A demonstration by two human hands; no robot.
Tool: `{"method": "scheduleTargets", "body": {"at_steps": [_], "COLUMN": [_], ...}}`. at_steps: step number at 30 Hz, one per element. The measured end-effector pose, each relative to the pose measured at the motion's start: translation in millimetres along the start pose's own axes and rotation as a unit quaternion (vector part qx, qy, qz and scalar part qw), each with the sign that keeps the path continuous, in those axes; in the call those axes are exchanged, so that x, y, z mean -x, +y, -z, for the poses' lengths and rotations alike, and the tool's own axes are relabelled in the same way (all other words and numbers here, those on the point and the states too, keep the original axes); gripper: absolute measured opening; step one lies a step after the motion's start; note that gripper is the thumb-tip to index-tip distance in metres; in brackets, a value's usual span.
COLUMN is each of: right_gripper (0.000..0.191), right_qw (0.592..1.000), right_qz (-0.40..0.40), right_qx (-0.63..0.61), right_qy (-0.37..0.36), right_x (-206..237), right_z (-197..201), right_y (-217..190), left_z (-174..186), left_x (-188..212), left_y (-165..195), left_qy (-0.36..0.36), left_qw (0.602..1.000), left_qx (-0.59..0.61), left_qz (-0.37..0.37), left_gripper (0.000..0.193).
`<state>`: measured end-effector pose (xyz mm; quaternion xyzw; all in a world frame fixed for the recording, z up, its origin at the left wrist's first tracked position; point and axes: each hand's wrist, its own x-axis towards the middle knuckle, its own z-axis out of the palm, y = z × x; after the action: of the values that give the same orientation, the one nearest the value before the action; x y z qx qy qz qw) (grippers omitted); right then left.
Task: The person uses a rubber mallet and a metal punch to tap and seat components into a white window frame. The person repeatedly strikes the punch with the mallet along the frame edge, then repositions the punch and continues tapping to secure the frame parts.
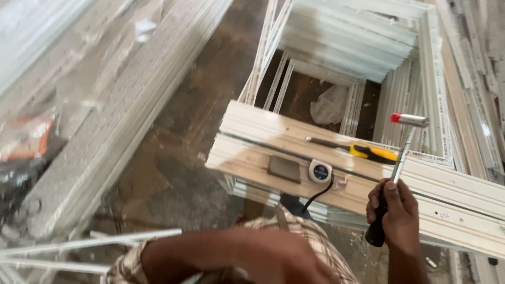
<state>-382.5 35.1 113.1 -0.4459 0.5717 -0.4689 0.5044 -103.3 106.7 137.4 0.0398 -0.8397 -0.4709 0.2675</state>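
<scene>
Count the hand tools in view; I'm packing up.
3: a hammer in the right hand, a screwdriver and a tape measure on the white frame. Others may be hidden.

Bright daylight from above glares off the long white plastic window profile (368, 173) at centre; the brown dusty floor (173, 158) lies dimmer. Motion blur smears the left edge and the near forearm; the centre is sharper
</scene>
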Motion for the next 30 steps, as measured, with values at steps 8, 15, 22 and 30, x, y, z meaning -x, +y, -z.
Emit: {"method": "scheduleTargets", "body": {"at_steps": [8, 15, 22, 30], "right_gripper": [0.025, 0.033, 0.032, 0.032], "right_qw": [0.999, 0.999, 0.998, 0.999], "right_qz": [0.01, 0.019, 0.016, 0.014], "right_qx": [0.036, 0.017, 0.043, 0.036], "right_qy": [0.006, -0.025, -0.032, -0.039], "right_x": [12.1, 7.5, 13.9, 14.8], "right_z": [-0.9, 12.2, 7.7, -2.4], "right_y": [5.9, 19.2, 11.9, 5.7], "left_z": [52.6, 74.7, 68.2, 67.5], "left_x": [-18.2, 8.4, 20.5, 25.9], "left_y": [-76.4, -118.4, -109.0, -105.4], "left_qy": [0.24, 0.422, 0.44, 0.441], "left_qw": [0.893, 0.814, 0.795, 0.795], "left_qx": [-0.354, -0.386, -0.385, -0.369], "left_qz": [0.144, 0.102, 0.159, 0.194], "left_gripper": [0.02, 0.033, 0.046, 0.042]}}
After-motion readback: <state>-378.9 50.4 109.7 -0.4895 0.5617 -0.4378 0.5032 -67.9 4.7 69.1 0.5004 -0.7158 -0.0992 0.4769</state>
